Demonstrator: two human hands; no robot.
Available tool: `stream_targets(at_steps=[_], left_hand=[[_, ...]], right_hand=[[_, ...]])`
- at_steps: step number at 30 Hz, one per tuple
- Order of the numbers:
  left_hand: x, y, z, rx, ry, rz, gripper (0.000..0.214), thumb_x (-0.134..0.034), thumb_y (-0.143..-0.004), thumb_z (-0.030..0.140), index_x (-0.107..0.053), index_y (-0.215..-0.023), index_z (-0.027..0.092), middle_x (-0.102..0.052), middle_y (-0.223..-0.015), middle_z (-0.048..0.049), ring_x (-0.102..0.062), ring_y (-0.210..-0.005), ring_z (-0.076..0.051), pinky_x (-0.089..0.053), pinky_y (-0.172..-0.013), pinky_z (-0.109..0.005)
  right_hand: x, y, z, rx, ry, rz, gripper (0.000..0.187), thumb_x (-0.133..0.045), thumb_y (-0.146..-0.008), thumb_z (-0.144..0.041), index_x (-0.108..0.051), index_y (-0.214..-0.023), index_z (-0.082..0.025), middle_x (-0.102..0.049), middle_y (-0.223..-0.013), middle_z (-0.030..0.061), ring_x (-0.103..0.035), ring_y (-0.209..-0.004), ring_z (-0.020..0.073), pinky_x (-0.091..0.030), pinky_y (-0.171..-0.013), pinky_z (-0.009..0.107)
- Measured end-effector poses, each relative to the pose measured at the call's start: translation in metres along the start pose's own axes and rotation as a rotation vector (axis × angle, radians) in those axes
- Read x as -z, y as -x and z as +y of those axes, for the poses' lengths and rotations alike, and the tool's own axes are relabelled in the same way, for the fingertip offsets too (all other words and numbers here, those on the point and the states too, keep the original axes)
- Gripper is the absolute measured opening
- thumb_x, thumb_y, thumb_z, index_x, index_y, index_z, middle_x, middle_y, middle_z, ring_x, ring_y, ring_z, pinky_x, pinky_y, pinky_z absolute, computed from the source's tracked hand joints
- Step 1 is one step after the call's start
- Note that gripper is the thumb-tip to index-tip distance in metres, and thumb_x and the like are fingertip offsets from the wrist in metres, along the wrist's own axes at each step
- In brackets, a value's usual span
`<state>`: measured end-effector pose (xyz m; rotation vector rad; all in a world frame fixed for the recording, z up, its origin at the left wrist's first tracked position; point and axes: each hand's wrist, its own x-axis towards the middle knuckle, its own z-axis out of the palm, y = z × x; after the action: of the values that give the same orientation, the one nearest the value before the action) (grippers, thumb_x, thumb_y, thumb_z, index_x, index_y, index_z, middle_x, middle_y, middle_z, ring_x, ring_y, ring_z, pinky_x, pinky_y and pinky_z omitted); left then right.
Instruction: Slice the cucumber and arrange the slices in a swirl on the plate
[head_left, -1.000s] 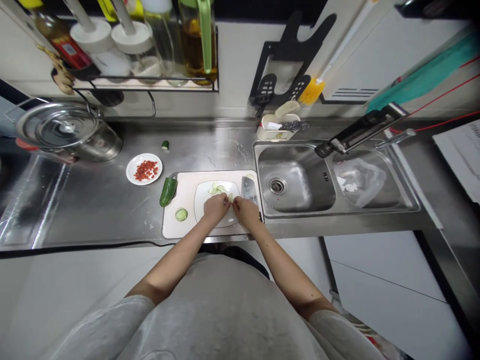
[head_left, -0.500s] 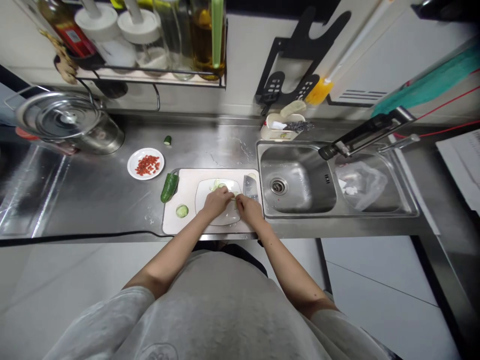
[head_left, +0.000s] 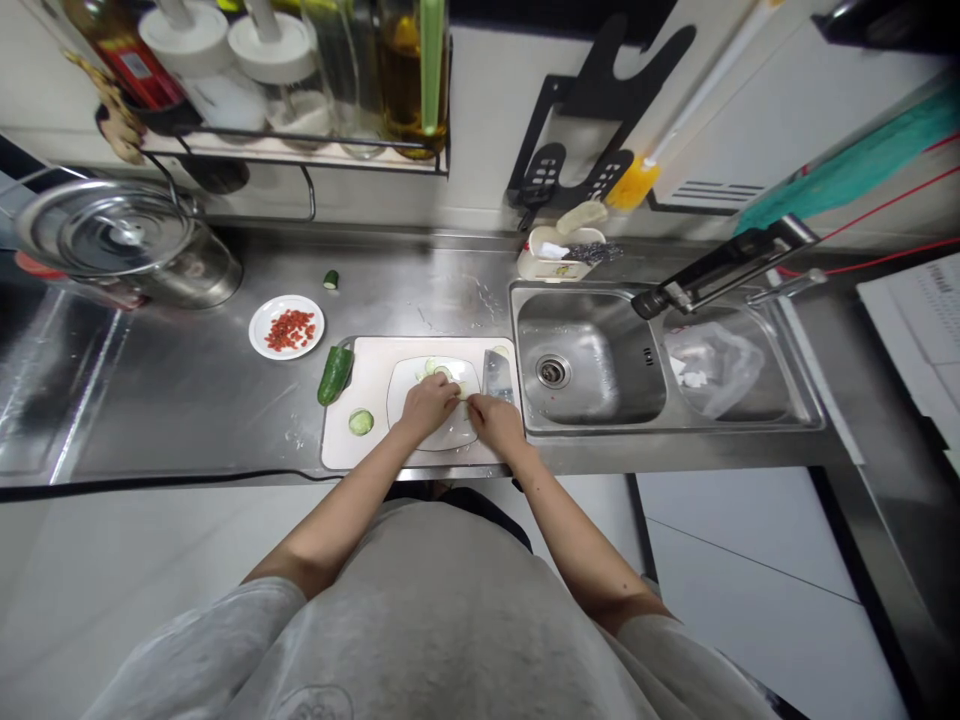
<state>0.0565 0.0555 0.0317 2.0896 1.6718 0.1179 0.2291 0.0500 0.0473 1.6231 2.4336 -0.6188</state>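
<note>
Above a white plate (head_left: pixel 450 437), my left hand (head_left: pixel 429 407) and my right hand (head_left: pixel 496 422) meet with fingertips pinched. A thin, pale cucumber slice (head_left: pixel 463 397) shows between them, mostly covered by the fingers. More cucumber slices (head_left: pixel 433 367) lie at the plate's far side, partly behind my left hand. The plate rests on a pale cutting board (head_left: pixel 367 372). A knife blade (head_left: pixel 497 372) lies flat on the board just beyond my right hand. At the board's left are a round cucumber slice (head_left: pixel 361 422) and a larger cucumber piece (head_left: pixel 335 374) across its edge.
A plate (head_left: pixel 259 328) of small red pieces (head_left: pixel 291 329) and a cucumber end (head_left: pixel 331 280) are on the steel counter. A lidded pot (head_left: pixel 199 262) stands left, under a rack of bottles (head_left: pixel 411 80). On the right is a double sink (head_left: pixel 600 375) with a faucet (head_left: pixel 724 268).
My fingertips have shifted slightly over the plate and still meet around the slice. The whole view has moved a little left; the other things stay where they were.
</note>
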Motion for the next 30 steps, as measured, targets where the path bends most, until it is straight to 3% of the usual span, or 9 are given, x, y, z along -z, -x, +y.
stream_targets(at_steps=[6,26,30], left_hand=[[-0.001,0.000,-0.001,0.002,0.030,0.006,0.022,-0.049,-0.092,0.034,-0.066,-0.102,0.025,-0.057,-0.101,-0.0069,-0.054,-0.100,-0.020,-0.045,-0.076,-0.028],[0.000,0.000,0.004,0.065,0.072,-0.037,0.021,-0.050,-0.091,0.032,-0.065,-0.105,0.025,-0.059,-0.104,-0.0065,-0.055,-0.104,-0.021,-0.045,-0.079,-0.029],[0.010,0.006,0.003,0.127,0.205,0.022,0.020,-0.054,-0.089,0.032,-0.065,-0.103,0.025,-0.061,-0.103,-0.0049,-0.057,-0.100,-0.020,-0.046,-0.079,-0.029]], right_hand=[[-0.004,0.002,-0.001,0.011,0.014,0.010,0.038,-0.033,-0.100,-0.033,-0.062,-0.124,-0.025,-0.068,-0.099,0.0079,-0.059,-0.094,0.0190,-0.035,-0.077,0.025],[-0.009,0.002,-0.004,-0.025,-0.053,0.025,0.037,-0.037,-0.098,-0.033,-0.063,-0.122,-0.024,-0.070,-0.100,0.0075,-0.061,-0.095,0.0195,-0.038,-0.081,0.026],[-0.006,0.004,0.004,-0.119,-0.246,0.166,0.040,-0.037,-0.097,-0.035,-0.061,-0.126,-0.023,-0.071,-0.106,0.0065,-0.062,-0.095,0.0189,-0.041,-0.080,0.026]])
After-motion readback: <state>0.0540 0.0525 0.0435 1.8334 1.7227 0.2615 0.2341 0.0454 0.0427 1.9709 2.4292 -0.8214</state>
